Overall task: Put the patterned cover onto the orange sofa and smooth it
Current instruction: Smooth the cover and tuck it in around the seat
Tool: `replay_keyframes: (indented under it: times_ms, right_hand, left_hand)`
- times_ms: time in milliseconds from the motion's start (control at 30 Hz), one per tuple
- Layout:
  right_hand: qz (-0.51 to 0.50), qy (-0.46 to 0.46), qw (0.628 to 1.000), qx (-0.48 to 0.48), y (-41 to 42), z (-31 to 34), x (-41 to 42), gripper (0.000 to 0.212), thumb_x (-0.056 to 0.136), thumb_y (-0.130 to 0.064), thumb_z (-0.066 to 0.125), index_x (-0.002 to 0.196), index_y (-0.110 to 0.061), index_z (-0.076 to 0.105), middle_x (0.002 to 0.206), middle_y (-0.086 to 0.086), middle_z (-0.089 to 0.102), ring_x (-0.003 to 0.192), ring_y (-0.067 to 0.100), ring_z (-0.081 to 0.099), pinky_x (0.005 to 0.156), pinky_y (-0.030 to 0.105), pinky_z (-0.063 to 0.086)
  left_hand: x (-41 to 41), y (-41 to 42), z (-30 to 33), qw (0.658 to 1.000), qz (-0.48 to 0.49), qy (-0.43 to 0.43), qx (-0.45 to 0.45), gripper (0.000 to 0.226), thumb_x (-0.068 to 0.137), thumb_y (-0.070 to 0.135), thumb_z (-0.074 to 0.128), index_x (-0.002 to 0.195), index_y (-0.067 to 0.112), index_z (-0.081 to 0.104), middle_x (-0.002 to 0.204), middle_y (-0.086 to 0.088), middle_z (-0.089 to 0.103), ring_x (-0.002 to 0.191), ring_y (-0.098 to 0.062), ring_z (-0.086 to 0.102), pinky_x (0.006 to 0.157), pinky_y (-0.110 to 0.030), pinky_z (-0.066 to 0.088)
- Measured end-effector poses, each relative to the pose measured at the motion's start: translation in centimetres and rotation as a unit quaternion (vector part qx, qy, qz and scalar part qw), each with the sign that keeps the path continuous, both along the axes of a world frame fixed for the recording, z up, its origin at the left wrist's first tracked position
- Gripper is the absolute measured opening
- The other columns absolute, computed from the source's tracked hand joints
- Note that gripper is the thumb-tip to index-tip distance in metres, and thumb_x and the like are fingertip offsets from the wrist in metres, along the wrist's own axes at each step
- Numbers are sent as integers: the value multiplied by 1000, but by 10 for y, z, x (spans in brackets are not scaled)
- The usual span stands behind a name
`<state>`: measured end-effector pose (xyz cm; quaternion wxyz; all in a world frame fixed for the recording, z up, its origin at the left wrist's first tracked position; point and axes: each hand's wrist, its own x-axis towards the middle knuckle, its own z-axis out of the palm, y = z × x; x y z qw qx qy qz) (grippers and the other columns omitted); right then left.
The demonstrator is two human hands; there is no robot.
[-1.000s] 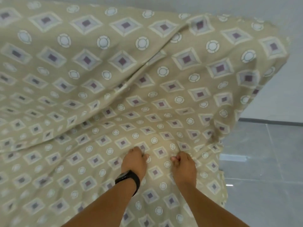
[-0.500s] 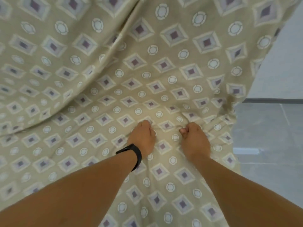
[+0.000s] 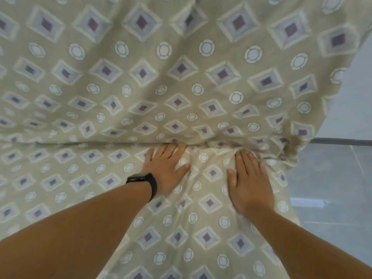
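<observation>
The patterned cover [image 3: 181, 81], beige with purple diamonds and white circles, fills nearly the whole view and drapes over the sofa's back and seat. The orange sofa itself is hidden beneath it. My left hand [image 3: 165, 168], a black watch on its wrist, lies flat on the seat part with fingertips at the crease where back meets seat. My right hand [image 3: 249, 180] presses flat beside it, fingers straight and pointing into the same crease. The fabric bunches in wrinkles between and just beyond the two hands.
A grey tiled floor [image 3: 332, 178] shows at the right past the cover's hanging edge. A pale wall [image 3: 358, 93] with a dark skirting strip [image 3: 342, 141] rises behind it.
Both hands have gone from gripping bunched fabric to lying flat and pushing forward into the back-seat crease. The view has moved closer and the cover has settled onto the sofa.
</observation>
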<state>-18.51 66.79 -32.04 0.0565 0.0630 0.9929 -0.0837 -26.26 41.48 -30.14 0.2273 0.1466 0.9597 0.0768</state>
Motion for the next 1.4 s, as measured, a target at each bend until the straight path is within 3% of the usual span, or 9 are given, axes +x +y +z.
replay_keyframes:
  times_ms: [133, 300, 500, 633, 700, 800, 1000, 1233, 1400]
  right_hand:
    - [-10, 20, 999, 31, 6, -4, -31, 63, 102, -44, 9, 151, -18, 39, 152, 1, 45, 143, 18, 33, 123, 40, 15]
    - [-3, 30, 999, 40, 11, -12, -46, 54, 102, -42, 14, 128, -23, 57, 124, -1, 65, 118, 21, 54, 112, 39, 31]
    - [10, -33, 999, 33, 14, -5, -62, 53, 100, -40, 15, 120, -24, 62, 119, 1, 68, 112, 24, 58, 103, 40, 36]
    - [11, -43, 999, -28, 20, 13, -65, 49, 102, -40, 20, 126, -26, 61, 127, 2, 64, 118, 24, 55, 105, 40, 38]
    - [12, 52, 998, -40, 30, 13, -24, 45, 102, -36, 29, 138, -24, 53, 138, 1, 57, 130, 21, 47, 113, 40, 32]
    - [-2, 65, 997, -28, 46, 10, 20, 56, 100, -42, 33, 151, -20, 38, 154, 2, 40, 144, 22, 31, 121, 42, 23]
    - [-59, 85, 994, -25, 54, -6, -8, 63, 89, -55, 38, 145, -25, 43, 142, -1, 53, 132, 22, 41, 112, 43, 33]
    - [-27, 35, 999, -2, 65, -8, -32, 60, 91, -56, 23, 125, -19, 57, 124, 9, 63, 118, 30, 52, 100, 45, 38]
    - [-45, 109, 993, 20, 47, -9, 4, 55, 99, -42, 28, 147, -17, 41, 147, 7, 48, 137, 30, 38, 117, 50, 24]
  left_hand:
    - [-33, 18, -2, 999, 26, -8, -26, 68, 94, 72, 10, 149, 41, 36, 155, 6, 41, 143, -21, 35, 118, -47, 18]
    - [-46, 19, -11, 999, 30, 8, -17, 75, 93, 74, 5, 136, 37, 55, 146, 3, 54, 135, -24, 46, 110, -48, 28]
    - [-42, 26, -4, 998, 32, -1, -55, 73, 94, 69, 4, 134, 34, 55, 141, 2, 57, 131, -24, 48, 108, -48, 29]
    - [-6, 54, 13, 992, 0, 126, -14, 46, 103, 48, 22, 134, 25, 47, 138, -1, 53, 125, -27, 48, 108, -43, 34]
    - [27, 80, 14, 990, -55, 114, 59, 53, 101, 51, 27, 149, 30, 32, 154, 3, 35, 143, -25, 30, 118, -43, 23]
    - [38, 103, 5, 997, -44, 52, 42, 70, 96, 66, 21, 158, 36, 8, 167, 7, 8, 154, -19, -2, 123, -47, -1]
    - [-13, 127, -7, 999, -9, 50, 18, 84, 84, 85, 17, 148, 35, 39, 149, 6, 49, 136, -22, 44, 114, -43, 28]
    - [-11, 127, -12, 996, -25, 82, -6, 77, 89, 77, 15, 141, 31, 47, 139, 1, 58, 134, -25, 45, 109, -47, 29]
    - [78, 123, -19, 979, -54, 188, 51, 65, 99, 53, 19, 158, 28, 19, 165, -3, 18, 153, -27, 10, 121, -50, 12]
